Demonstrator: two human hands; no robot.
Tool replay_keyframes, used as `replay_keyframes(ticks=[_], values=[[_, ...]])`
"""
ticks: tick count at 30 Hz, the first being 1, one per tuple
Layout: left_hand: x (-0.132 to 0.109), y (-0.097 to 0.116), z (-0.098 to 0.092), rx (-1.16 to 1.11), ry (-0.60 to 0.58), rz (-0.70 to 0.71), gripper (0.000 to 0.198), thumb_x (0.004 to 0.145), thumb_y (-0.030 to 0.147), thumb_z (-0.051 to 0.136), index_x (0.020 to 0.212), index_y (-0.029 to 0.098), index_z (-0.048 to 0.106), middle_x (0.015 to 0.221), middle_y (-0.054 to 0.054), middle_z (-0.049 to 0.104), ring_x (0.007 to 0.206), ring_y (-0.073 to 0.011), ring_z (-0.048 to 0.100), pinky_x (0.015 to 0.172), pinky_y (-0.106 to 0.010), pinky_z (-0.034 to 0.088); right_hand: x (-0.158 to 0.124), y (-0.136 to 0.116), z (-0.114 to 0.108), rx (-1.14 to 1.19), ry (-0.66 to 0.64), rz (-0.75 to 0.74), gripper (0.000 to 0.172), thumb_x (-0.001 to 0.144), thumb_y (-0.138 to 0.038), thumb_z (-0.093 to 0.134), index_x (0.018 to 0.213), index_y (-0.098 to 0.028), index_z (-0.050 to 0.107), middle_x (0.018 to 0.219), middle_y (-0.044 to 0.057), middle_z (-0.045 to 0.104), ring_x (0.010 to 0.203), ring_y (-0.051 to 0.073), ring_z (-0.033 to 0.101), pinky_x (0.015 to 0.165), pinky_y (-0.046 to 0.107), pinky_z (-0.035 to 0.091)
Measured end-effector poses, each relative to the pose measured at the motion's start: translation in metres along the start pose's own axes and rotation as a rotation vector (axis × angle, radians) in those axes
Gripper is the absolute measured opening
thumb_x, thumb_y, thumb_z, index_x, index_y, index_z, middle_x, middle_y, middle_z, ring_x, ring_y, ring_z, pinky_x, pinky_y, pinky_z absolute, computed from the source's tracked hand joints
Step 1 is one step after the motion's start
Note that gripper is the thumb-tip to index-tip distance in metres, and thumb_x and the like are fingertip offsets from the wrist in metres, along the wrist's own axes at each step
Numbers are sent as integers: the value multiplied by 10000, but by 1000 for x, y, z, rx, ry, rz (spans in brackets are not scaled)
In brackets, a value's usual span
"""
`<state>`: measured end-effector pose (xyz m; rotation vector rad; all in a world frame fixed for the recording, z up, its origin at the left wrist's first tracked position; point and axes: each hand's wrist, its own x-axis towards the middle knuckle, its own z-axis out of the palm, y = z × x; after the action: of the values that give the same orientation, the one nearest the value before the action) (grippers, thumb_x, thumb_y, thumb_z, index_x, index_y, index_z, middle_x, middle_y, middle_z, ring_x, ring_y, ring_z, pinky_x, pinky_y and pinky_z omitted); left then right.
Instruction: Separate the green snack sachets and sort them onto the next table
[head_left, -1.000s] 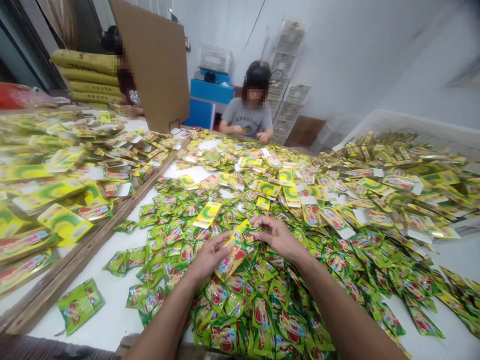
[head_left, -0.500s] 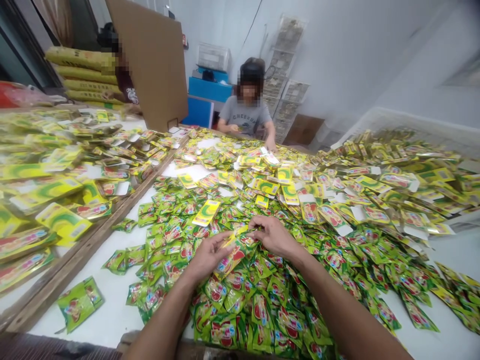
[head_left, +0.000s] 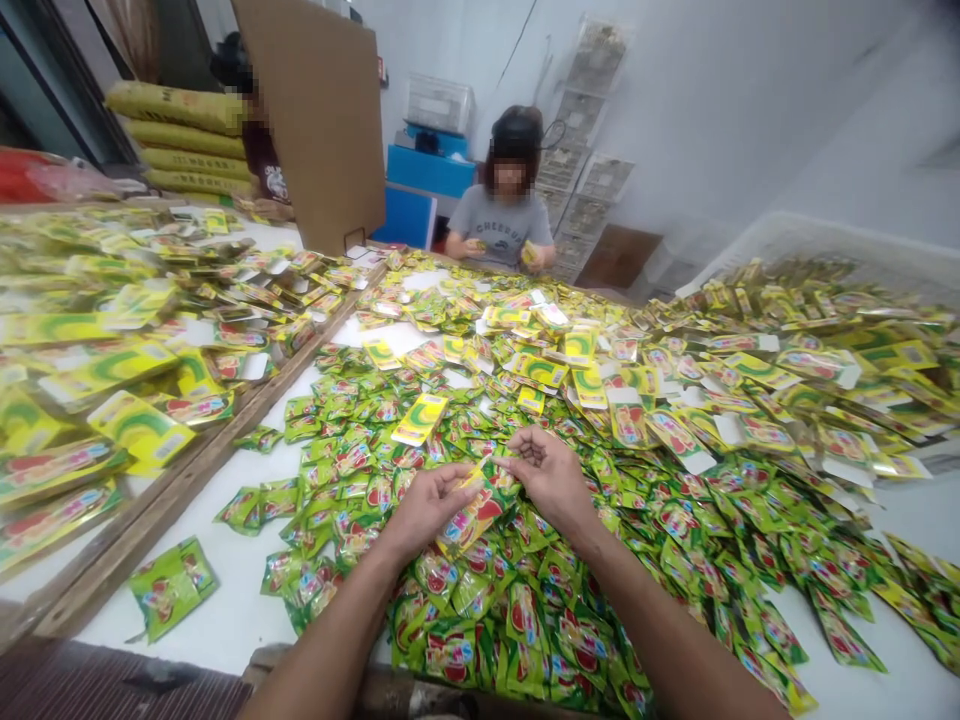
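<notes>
My left hand (head_left: pixel 422 507) grips a yellow card with small sachets on it (head_left: pixel 471 510), held just above the heap. My right hand (head_left: pixel 551 473) pinches the card's upper end, fingers curled over a green sachet there. Beneath both hands lies a thick heap of green sachets with red fruit print (head_left: pixel 517 610) on the white table (head_left: pixel 225 600). A single yellow card (head_left: pixel 420 418) rests on the heap a little beyond my left hand.
Filled yellow cards cover the far and right part of the table (head_left: pixel 750 370). A wooden-edged table (head_left: pixel 157 500) at left holds more cards. A person in a grey shirt (head_left: pixel 504 225) sits opposite, holding a pack. A cardboard sheet (head_left: pixel 319 110) stands at the back.
My hands stay together on the card, with small finger shifts. The person opposite has drawn a hand back from the table and now holds a pack at the chest.
</notes>
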<state>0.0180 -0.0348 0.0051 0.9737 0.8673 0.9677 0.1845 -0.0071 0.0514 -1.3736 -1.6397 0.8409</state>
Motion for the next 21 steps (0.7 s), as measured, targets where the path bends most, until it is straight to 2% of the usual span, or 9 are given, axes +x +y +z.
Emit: replay_keyframes(ticks=[2, 7, 10, 13, 17, 21], values=[[-1, -1, 0, -35, -1, -25, 467, 641, 438, 713, 988, 132, 649, 701, -29, 652, 594, -131, 557, 587, -245, 438, -3, -2, 2, -2, 40, -29, 168, 675, -324, 665, 713, -202, 556, 685, 0, 574, 655, 157, 527, 630, 277, 432], [-1, -3, -2, -175, 40, -74, 485, 580, 395, 770, 952, 111, 645, 674, -31, 647, 564, -112, 550, 546, -221, 407, -6, -1, -6, 137, -106, 43, 285, 613, -343, 722, 833, -201, 609, 829, 27, 641, 821, 199, 586, 762, 322, 468], [1, -2, -1, -192, 53, -65, 485, 563, 386, 782, 952, 127, 653, 694, -24, 661, 575, -108, 554, 561, -218, 406, -11, -2, -6, 59, -81, 3, 273, 630, -275, 702, 880, -213, 611, 880, 32, 647, 866, 207, 585, 817, 346, 454], [2, -3, -1, -166, 62, -43, 459, 589, 394, 764, 957, 139, 663, 697, -15, 668, 578, -108, 556, 585, -226, 414, -17, 0, 2, 16, -17, -20, 214, 662, -227, 646, 870, -211, 598, 849, 31, 639, 819, 194, 584, 789, 342, 458], [1, 0, 0, -75, 56, -10, 464, 622, 400, 740, 989, 127, 660, 717, -28, 680, 625, -130, 577, 617, -236, 427, -17, 2, 6, 168, -112, 90, 254, 680, -282, 639, 909, -198, 568, 782, 29, 644, 739, 182, 604, 695, 311, 477], [1, 5, 2, -14, 26, 43, 437, 676, 412, 693, 1021, 146, 658, 777, -34, 699, 662, -151, 600, 634, -244, 438, -17, 0, 4, 109, -93, 15, 254, 768, -304, 572, 1000, -205, 537, 764, 19, 661, 711, 170, 609, 687, 289, 459]])
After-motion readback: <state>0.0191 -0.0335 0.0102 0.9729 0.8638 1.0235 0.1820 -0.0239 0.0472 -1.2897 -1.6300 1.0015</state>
